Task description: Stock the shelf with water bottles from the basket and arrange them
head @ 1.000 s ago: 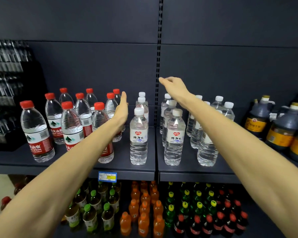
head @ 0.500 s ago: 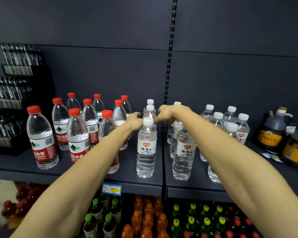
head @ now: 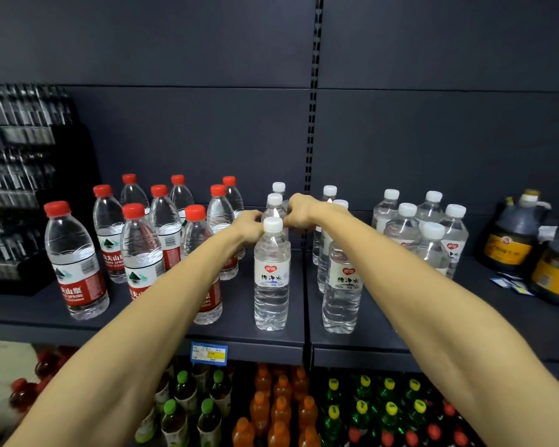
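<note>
Water bottles, white-capped, centre column: we hold the second bottle (head: 275, 208) of the row, left hand (head: 247, 224) and right hand (head: 299, 210) curled round its shoulders from either side, behind the front bottle (head: 271, 275). A second ago our hands were spread apart and raised; they have since closed in on this one bottle. We judge arranging under way, not stocking. Red-capped bottles (head: 133, 253) stand left on the shelf (head: 271, 345), further white-capped bottles (head: 430, 230) right. Basket not in view.
</note>
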